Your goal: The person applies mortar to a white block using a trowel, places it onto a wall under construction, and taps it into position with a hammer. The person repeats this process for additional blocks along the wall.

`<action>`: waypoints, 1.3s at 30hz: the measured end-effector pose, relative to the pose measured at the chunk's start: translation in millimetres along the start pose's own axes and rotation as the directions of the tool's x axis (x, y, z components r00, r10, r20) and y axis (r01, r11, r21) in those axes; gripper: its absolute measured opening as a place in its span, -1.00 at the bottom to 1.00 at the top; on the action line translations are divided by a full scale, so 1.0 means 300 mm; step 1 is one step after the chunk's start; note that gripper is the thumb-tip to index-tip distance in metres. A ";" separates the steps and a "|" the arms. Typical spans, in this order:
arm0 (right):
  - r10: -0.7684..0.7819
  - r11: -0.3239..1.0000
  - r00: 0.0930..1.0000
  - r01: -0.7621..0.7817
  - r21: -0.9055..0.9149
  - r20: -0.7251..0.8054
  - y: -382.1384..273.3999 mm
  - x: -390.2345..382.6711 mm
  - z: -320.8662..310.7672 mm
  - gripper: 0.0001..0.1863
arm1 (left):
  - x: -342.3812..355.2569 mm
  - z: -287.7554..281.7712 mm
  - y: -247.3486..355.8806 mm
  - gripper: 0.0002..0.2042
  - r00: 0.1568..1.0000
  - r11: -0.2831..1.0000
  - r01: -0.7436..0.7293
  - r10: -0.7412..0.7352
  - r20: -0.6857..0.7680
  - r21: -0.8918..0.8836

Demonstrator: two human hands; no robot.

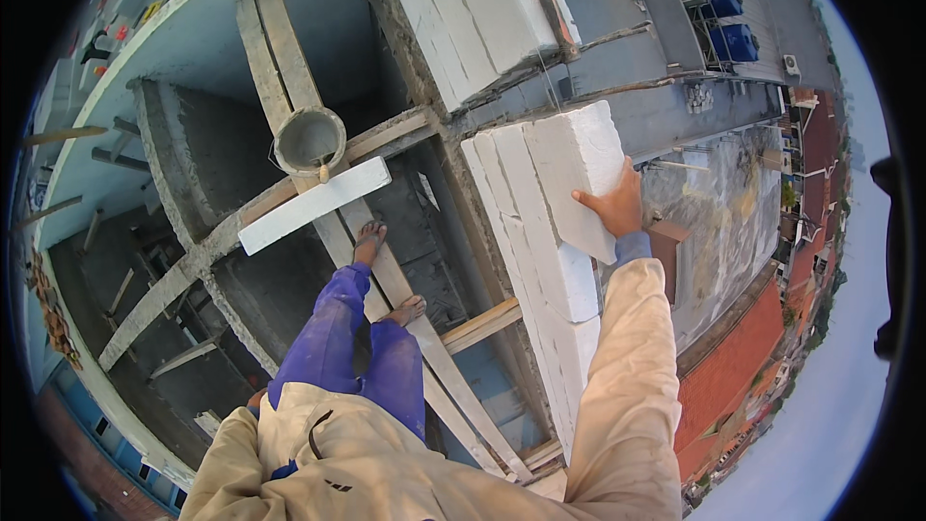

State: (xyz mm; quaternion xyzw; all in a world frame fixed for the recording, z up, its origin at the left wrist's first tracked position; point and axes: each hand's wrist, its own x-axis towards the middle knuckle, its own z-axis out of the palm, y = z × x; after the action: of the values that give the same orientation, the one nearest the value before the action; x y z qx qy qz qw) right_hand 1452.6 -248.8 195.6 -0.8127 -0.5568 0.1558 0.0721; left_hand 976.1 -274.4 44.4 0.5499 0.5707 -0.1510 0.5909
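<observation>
**White block at right, one hand upon it**

White block (571, 169): atop the block wall (521, 241) on your right, at its far end.
Right hand (619, 203): thumb spread wide across the block, fingers largely hidden beyond its edge; apparently steadying, though grip cannot be told.
Left hand (256, 400): barely showing, near left; fingers and hold cannot be told.
Planks (461, 388): bridging the gap, seemingly for footing.
Bucket (310, 141), loose block (313, 205): just beyond your feet (368, 242), probably parked within reach.
</observation>
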 end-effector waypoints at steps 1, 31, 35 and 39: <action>0.008 1.000 1.000 -0.008 -0.001 0.000 -0.003 0.000 0.002 0.35 | 0.001 -0.002 -0.003 -0.39 1.000 1.000 0.001 -0.001 0.003 0.002; 0.026 0.979 0.997 -0.012 0.202 -0.068 0.067 0.004 0.022 0.10 | -0.311 -0.125 -0.558 -0.42 0.983 0.973 0.165 -0.175 0.052 0.160; 0.131 0.970 0.987 -0.107 0.217 -0.096 0.148 -0.066 -0.002 -0.16 | 0.015 -0.029 0.055 -0.39 0.956 0.923 -0.294 0.288 -0.062 -0.248; 0.185 0.979 0.981 -0.180 0.098 -0.054 0.177 -0.144 0.008 -0.27 | 0.165 0.030 0.721 -0.08 0.876 0.698 -0.462 0.456 -0.158 -0.547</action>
State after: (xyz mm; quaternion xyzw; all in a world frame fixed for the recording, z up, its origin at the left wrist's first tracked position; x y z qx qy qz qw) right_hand 1484.3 -308.5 185.3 -0.8607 -0.4695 0.1618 0.1124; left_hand 1170.1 -184.0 103.7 0.4734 0.4367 0.1812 0.7432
